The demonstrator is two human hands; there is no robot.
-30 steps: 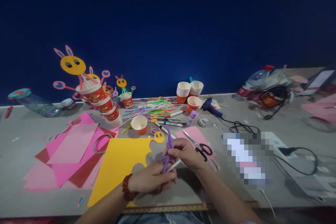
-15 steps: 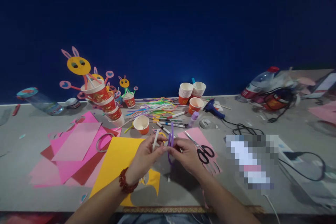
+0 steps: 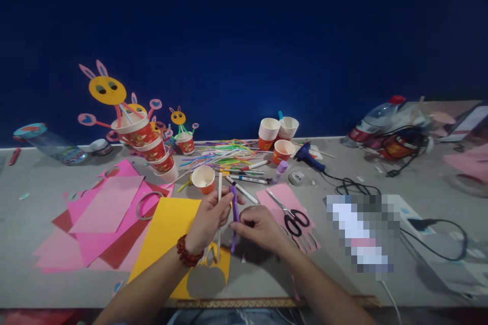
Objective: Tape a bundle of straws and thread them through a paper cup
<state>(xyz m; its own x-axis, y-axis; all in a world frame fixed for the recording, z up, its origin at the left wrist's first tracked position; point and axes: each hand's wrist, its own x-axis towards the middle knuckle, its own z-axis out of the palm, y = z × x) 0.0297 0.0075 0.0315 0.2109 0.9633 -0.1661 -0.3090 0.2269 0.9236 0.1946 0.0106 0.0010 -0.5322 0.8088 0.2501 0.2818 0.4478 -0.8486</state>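
Observation:
My left hand (image 3: 208, 219) is closed around a slim white stick (image 3: 220, 184), held almost upright. Between its thumb and fingertips it also pinches the upper part of a purple pipe cleaner (image 3: 235, 205), which looks folded double and hangs down. My right hand (image 3: 261, 227) pinches that pipe cleaner lower down, thumb against curled fingers. Beneath my left hand lies yellow paper (image 3: 171, 218) with a round cut-out. Black-handled scissors (image 3: 293, 224) rest on pink paper (image 3: 280, 195) to the right of my right hand.
Pink and red sheets (image 3: 107, 205) and a tape ring (image 3: 143, 207) lie left. Cup figures (image 3: 141, 134) stand behind them. Loose coloured pipe cleaners (image 3: 224, 155), markers (image 3: 251, 180), paper cups (image 3: 269, 132), and a blue glue gun (image 3: 309, 157) with its cord lie farther back.
Both hands have shifted slightly left. The purple pipe cleaner has gone from a loop between both hands to a nearly straight, pressed-together length. The white stick now stands more upright.

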